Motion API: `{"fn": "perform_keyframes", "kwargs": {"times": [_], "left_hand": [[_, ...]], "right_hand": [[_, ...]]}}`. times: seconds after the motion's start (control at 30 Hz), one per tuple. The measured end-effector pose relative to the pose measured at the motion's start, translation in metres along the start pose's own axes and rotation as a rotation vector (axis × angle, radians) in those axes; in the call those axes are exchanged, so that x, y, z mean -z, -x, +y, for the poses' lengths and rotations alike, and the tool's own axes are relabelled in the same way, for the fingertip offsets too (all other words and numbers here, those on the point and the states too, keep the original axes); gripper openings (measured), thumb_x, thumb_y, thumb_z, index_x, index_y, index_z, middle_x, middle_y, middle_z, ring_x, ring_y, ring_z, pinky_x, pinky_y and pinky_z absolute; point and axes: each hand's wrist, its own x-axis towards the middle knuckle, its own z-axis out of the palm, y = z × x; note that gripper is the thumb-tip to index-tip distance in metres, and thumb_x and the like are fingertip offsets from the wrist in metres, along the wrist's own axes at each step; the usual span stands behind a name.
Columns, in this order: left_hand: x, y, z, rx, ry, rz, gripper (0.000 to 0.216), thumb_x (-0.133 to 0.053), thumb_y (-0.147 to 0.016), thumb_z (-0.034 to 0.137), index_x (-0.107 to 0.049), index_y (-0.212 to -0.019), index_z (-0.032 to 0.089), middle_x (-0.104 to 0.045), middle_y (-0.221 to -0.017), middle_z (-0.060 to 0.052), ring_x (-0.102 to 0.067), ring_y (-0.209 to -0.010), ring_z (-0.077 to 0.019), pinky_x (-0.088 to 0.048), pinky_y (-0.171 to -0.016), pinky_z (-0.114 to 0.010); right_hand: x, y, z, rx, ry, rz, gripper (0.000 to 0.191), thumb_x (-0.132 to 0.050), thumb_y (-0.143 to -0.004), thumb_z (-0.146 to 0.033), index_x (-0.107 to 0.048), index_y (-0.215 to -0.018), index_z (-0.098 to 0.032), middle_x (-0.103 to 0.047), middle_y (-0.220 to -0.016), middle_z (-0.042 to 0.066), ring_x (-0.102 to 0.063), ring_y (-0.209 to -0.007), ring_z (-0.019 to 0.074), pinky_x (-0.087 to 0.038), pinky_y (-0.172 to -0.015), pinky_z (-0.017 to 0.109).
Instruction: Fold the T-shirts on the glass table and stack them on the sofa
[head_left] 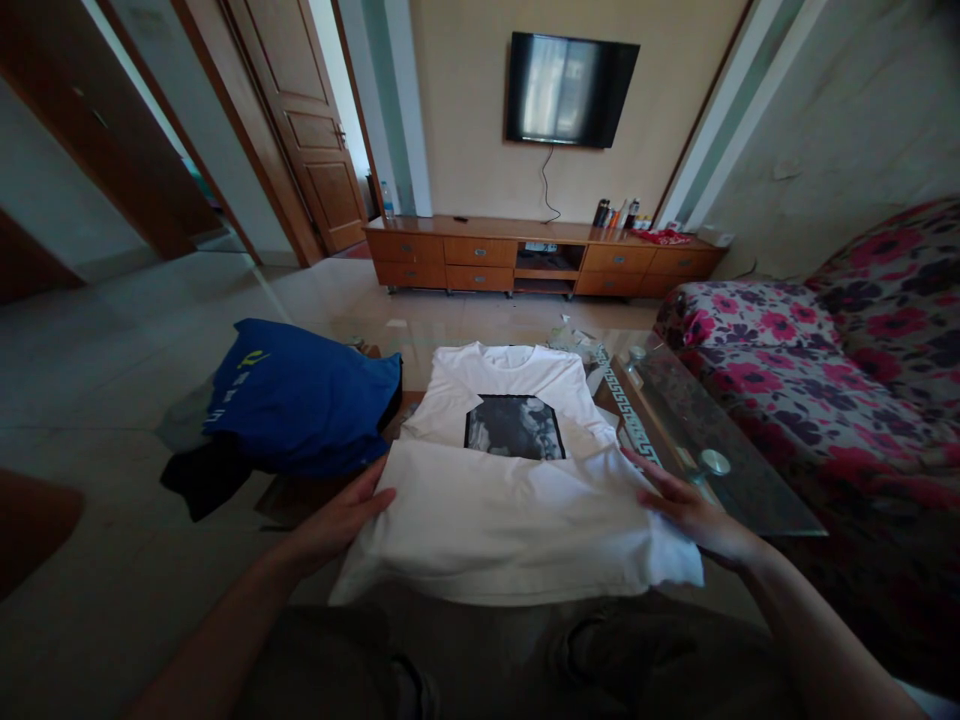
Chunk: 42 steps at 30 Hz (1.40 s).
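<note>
A white T-shirt (510, 520) with a dark printed picture on its chest lies on the glass coffee table (720, 480), its collar pointing away from me. Its lower part is raised off the table and hangs over the near edge. My left hand (352, 510) grips the shirt's left side, thumb on top and fingers underneath. On the opposite side, my right hand (682, 505) pinches the fabric in the same manner, at about the same height. Left of the shirt sits a heap of clothes, with a blue garment (300, 395) over a black one (206, 475).
A sofa with a floral cover (780, 370) stands along the right. Against the far wall is a low wooden cabinet (480, 255) with bottles on it, below a wall-mounted television (574, 90). A wooden door (307, 120) is at the back left.
</note>
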Motion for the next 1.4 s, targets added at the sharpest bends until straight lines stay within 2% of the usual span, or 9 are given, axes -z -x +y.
{"fn": "perform_keyframes", "kwargs": {"times": [0.13,0.27,0.33,0.47,0.6,0.77,0.9,1.17,1.4], "left_hand": [[-0.001,0.002,0.015,0.022,0.105,0.115,0.092,-0.079,-0.085,0.045,-0.029,-0.161,0.032,-0.068,-0.134,-0.014,-0.074,-0.101,-0.0281,-0.06,-0.079,-0.035],[-0.004,-0.001,0.022,0.009,0.284,0.212,0.055,-0.081,-0.083,0.038,-0.061,-0.132,0.024,-0.075,-0.105,-0.007,-0.072,-0.076,-0.0188,-0.058,-0.064,-0.027],[-0.005,-0.002,0.023,-0.003,0.392,0.212,0.044,-0.083,-0.08,0.03,-0.067,-0.12,0.022,-0.075,-0.103,-0.006,-0.073,-0.081,-0.0184,-0.06,-0.07,-0.028],[-0.012,0.001,0.025,-0.084,0.407,0.113,0.064,-0.084,-0.078,0.022,-0.062,-0.137,0.026,-0.064,-0.138,-0.01,-0.07,-0.109,-0.0231,-0.061,-0.087,-0.031],[-0.014,-0.003,0.019,-0.158,0.278,0.136,0.081,-0.087,-0.074,0.021,-0.054,-0.147,0.031,-0.061,-0.144,-0.007,-0.071,-0.105,-0.0194,-0.06,-0.087,-0.028],[-0.001,-0.02,0.002,-0.197,-0.028,0.221,0.066,-0.081,-0.08,0.038,-0.06,-0.139,0.016,-0.074,-0.111,-0.011,-0.071,-0.104,-0.0239,-0.056,-0.098,-0.039],[0.006,-0.028,-0.008,-0.398,-0.498,0.241,0.045,-0.064,-0.091,0.033,-0.066,-0.133,0.02,-0.07,-0.12,-0.012,-0.068,-0.109,-0.0259,-0.053,-0.101,-0.045],[0.024,-0.046,-0.021,-0.698,-1.084,0.215,0.047,-0.044,-0.09,0.006,-0.068,-0.127,0.021,-0.065,-0.126,-0.013,-0.059,-0.119,-0.0277,-0.046,-0.106,-0.045],[0.029,-0.056,-0.008,-0.73,-1.21,0.233,0.006,-0.059,-0.092,0.02,-0.065,-0.094,0.02,-0.066,-0.097,-0.008,-0.06,-0.096,-0.0271,-0.046,-0.09,-0.04]], "right_hand": [[0.009,-0.003,-0.001,-0.032,-0.216,0.16,0.062,-0.081,-0.085,-0.043,-0.059,-0.142,-0.036,-0.072,-0.129,0.004,-0.074,-0.097,0.0231,-0.063,-0.071,0.029],[0.011,-0.005,-0.001,-0.018,-0.417,0.28,0.036,-0.085,-0.081,-0.041,-0.074,-0.113,-0.027,-0.077,-0.096,0.002,-0.07,-0.069,0.0147,-0.058,-0.058,0.023],[0.009,-0.004,-0.004,-0.013,-0.479,0.281,0.036,-0.089,-0.077,-0.035,-0.075,-0.109,-0.027,-0.077,-0.096,0.001,-0.071,-0.071,0.0148,-0.06,-0.062,0.023],[0.002,-0.002,-0.007,0.003,-0.491,0.248,0.041,-0.092,-0.072,-0.027,-0.077,-0.111,-0.029,-0.078,-0.108,0.001,-0.075,-0.084,0.0159,-0.063,-0.075,0.024],[0.001,-0.005,-0.004,-0.023,-0.38,0.24,0.034,-0.087,-0.077,-0.033,-0.079,-0.111,-0.031,-0.078,-0.116,0.001,-0.076,-0.089,0.0177,-0.064,-0.078,0.025],[0.009,-0.01,0.001,0.0,-0.29,0.166,0.039,-0.08,-0.081,-0.036,-0.078,-0.119,-0.029,-0.074,-0.127,0.005,-0.072,-0.113,0.0274,-0.062,-0.097,0.036],[0.008,-0.012,0.005,0.009,-0.275,0.125,0.051,-0.084,-0.077,-0.031,-0.073,-0.127,-0.03,-0.071,-0.132,0.005,-0.069,-0.12,0.028,-0.057,-0.104,0.038],[0.005,-0.023,0.02,0.144,-0.169,0.339,0.045,-0.092,-0.07,-0.039,-0.078,-0.111,-0.028,-0.075,-0.124,0.005,-0.072,-0.109,0.0255,-0.058,-0.098,0.036],[0.011,-0.024,0.022,0.23,0.14,0.422,0.032,-0.083,-0.08,-0.05,-0.077,-0.092,-0.021,-0.075,-0.097,0.007,-0.067,-0.09,0.0217,-0.057,-0.082,0.031]]}}
